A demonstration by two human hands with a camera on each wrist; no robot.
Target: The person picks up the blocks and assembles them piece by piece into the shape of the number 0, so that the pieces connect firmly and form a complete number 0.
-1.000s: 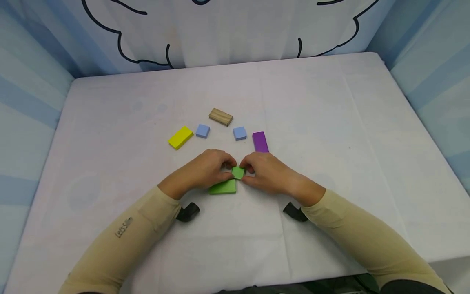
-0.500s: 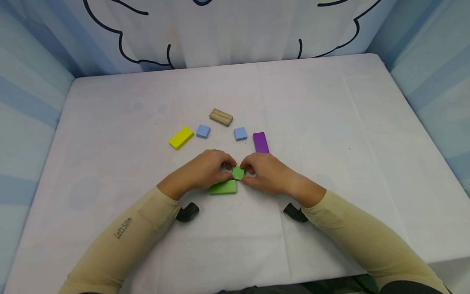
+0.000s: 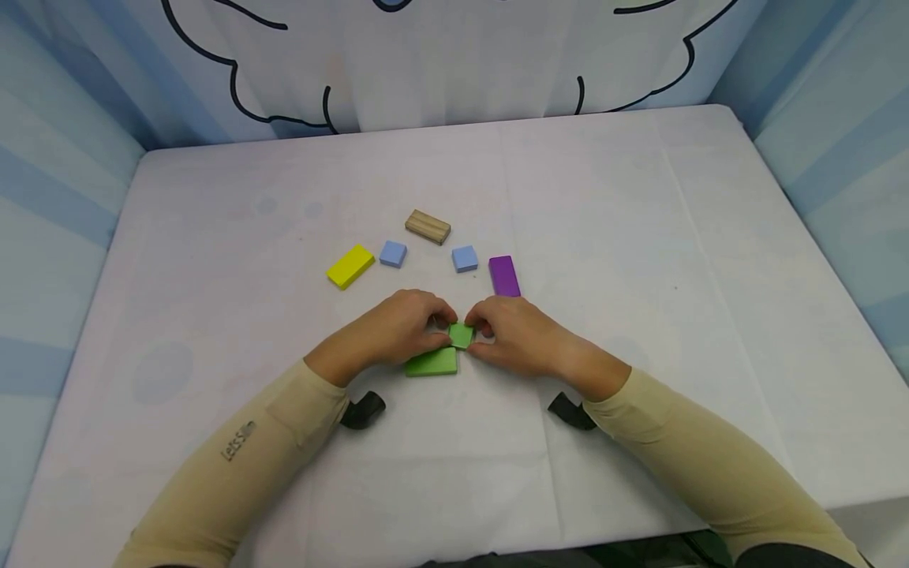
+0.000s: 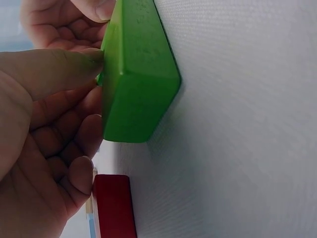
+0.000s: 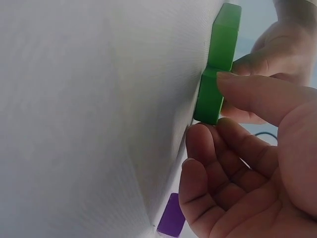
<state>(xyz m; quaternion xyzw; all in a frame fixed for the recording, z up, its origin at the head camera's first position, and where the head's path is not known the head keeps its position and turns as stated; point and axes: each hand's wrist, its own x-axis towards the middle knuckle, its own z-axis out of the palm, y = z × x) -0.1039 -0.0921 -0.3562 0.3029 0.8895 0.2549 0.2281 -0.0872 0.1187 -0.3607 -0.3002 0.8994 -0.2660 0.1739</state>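
A small green block (image 3: 461, 335) lies on the white cloth between my two hands, at the far right corner of a longer green block (image 3: 432, 363). My left hand (image 3: 405, 325) pinches the small block from the left with thumb and fingers. From the right, my right hand (image 3: 524, 333) holds it the same way. In the right wrist view the small green block (image 5: 209, 99) butts against the longer one (image 5: 225, 42). Under the left hand's curled fingers, the left wrist view shows a red block (image 4: 114, 206), which that hand hides from the head view.
Beyond the hands lie a yellow block (image 3: 350, 267), two light blue blocks, left (image 3: 393, 253) and right (image 3: 465, 259), and a wood-coloured block (image 3: 428, 226). A purple block (image 3: 504, 276) is just past the right hand. Curtains enclose the table (image 3: 639, 237) at the back and sides.
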